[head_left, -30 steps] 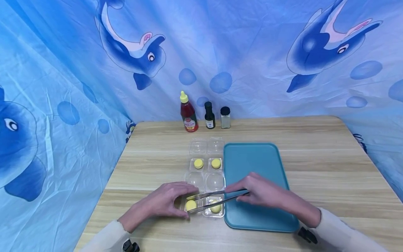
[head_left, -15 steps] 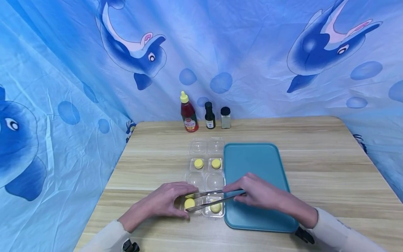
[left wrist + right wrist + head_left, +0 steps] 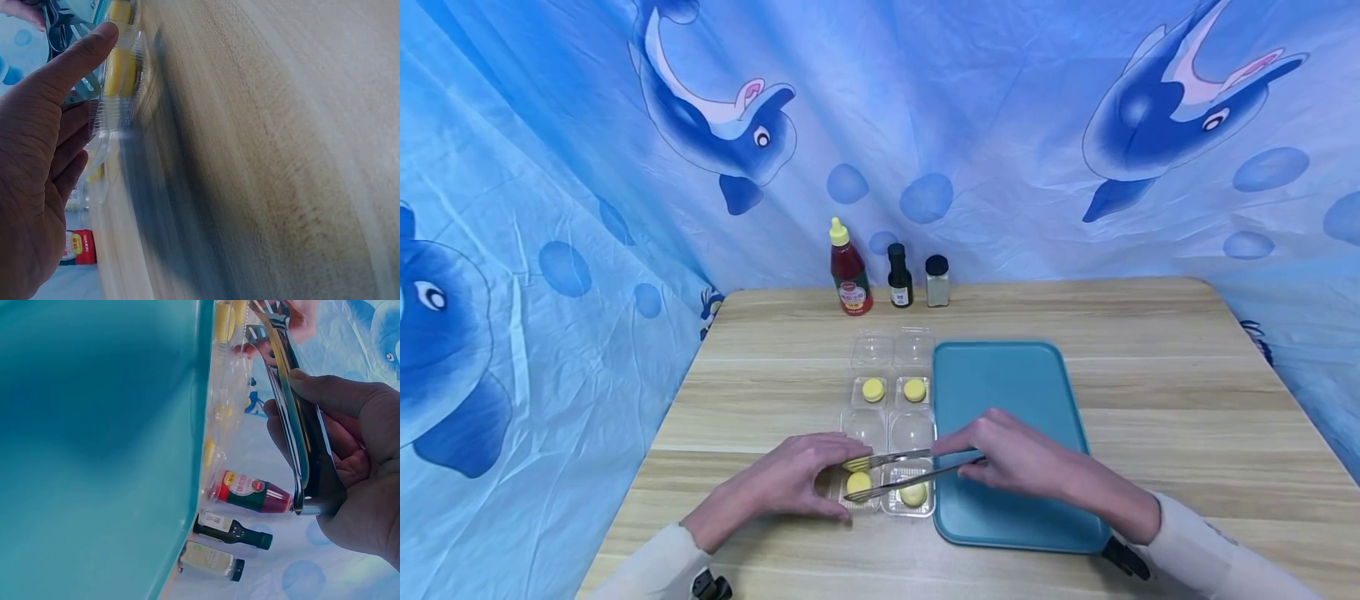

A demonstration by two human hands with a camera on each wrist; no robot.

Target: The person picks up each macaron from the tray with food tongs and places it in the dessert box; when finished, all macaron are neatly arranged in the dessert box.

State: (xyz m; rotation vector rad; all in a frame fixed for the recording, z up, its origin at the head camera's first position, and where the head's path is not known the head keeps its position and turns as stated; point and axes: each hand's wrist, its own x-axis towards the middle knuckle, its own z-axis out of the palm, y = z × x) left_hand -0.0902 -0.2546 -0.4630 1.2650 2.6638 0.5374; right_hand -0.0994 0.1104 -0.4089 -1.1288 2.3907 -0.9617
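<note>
My right hand grips metal tongs, reaching left from over the blue-green tray. Their slotted tips are spread on either side of a yellow macaron in the front-left compartment of a clear plastic box. A second macaron lies in the compartment to its right, below one tong arm. My left hand holds the box's left end, thumb at the near side and fingers at the far side. In the left wrist view, the thumb is right at the ridged clear wall near a macaron.
Behind, another lidded clear box stands open with two yellow macarons. The tray lies to the right. Along the table's back edge stand a red sauce bottle, a small dark bottle and a black-capped jar.
The tongs and right hand have shifted slightly left since the first frame. The front-left macaron moved a little left, then back right between the tong tips. My left hand stayed put.
</note>
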